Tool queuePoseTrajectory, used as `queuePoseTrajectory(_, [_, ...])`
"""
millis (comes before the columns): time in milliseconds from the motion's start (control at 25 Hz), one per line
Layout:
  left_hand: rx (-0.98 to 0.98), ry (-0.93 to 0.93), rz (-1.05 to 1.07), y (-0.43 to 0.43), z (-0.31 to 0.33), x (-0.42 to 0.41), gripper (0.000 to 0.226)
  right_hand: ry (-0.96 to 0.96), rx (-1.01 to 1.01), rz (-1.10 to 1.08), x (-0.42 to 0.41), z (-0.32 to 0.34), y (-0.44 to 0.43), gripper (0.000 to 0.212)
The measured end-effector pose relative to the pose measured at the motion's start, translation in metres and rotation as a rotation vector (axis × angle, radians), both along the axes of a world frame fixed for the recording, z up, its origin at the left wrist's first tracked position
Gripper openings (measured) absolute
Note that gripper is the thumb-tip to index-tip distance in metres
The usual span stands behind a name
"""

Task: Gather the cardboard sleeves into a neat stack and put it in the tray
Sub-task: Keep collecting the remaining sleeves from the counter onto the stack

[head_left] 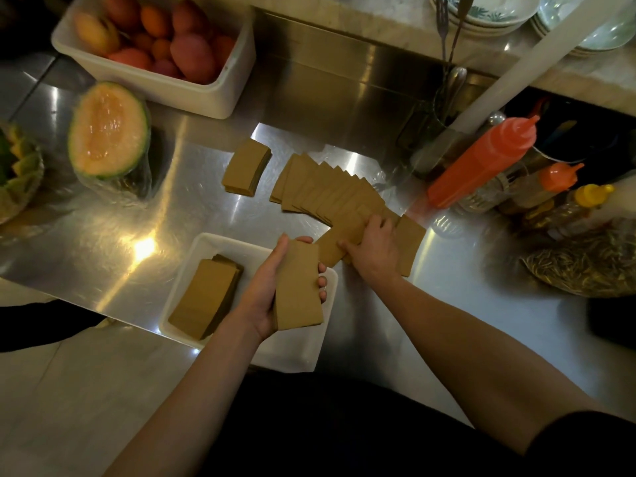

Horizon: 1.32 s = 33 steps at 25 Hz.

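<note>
Brown cardboard sleeves lie on a steel counter. My left hand (272,290) grips a small stack of sleeves (300,287) above the white tray (206,246). One stack of sleeves (206,297) lies inside the tray at its left. My right hand (373,247) presses down on the near end of a fanned row of sleeves (327,191), fingers curled over a few of them. A separate small stack (246,166) sits on the counter behind the tray.
A wrapped half melon (108,132) and a white bin of fruit (155,49) stand at the back left. Orange squeeze bottles (481,163), a cutlery holder (444,108) and a bag of straws (585,263) crowd the right. Plates (499,12) are stacked at the back right.
</note>
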<state>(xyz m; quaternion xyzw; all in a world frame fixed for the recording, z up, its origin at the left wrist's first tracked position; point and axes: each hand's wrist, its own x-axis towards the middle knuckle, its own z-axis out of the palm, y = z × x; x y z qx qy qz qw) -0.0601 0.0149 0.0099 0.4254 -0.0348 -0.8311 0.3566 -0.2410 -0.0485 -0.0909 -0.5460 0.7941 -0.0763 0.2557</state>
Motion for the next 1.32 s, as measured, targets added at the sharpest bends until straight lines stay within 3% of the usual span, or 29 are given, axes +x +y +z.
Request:
queuePoseTrajectory(240, [0.014, -0.006, -0.021, 0.002, -0.003, 0.000, 0.041, -0.450, 0.011, -0.036, -0.020, 0.006, 0.009, 0.047])
queuePoseTrajectory(360, [0.012, 0.001, -0.028, 0.000, -0.004, -0.001, 0.041, -0.511, 0.062, -0.008, -0.036, 0.021, 0.004, 0.059])
queuePoseTrajectory(600, [0.006, -0.009, -0.047, -0.001, -0.002, -0.004, 0.042, -0.314, 0.159, 0.101, -0.045, 0.029, -0.027, 0.084])
queuePoseTrajectory(800, [0.005, -0.007, -0.021, 0.001, 0.000, 0.001, 0.042, -0.163, 0.162, 0.153, -0.037, 0.014, -0.031, 0.073])
queuePoseTrajectory(1120, [-0.004, -0.023, -0.034, 0.003, 0.000, -0.002, 0.043, 0.004, -0.035, 0.066, -0.030, 0.007, -0.006, 0.071])
queuePoseTrajectory(1240, [-0.008, -0.022, -0.043, 0.002, -0.001, -0.003, 0.044, -0.017, -0.136, 0.036, -0.028, 0.008, 0.004, 0.063])
queuePoseTrajectory(1320, [-0.009, -0.026, -0.055, 0.002, -0.003, -0.004, 0.045, -0.203, -0.138, -0.024, -0.028, 0.011, 0.009, 0.053])
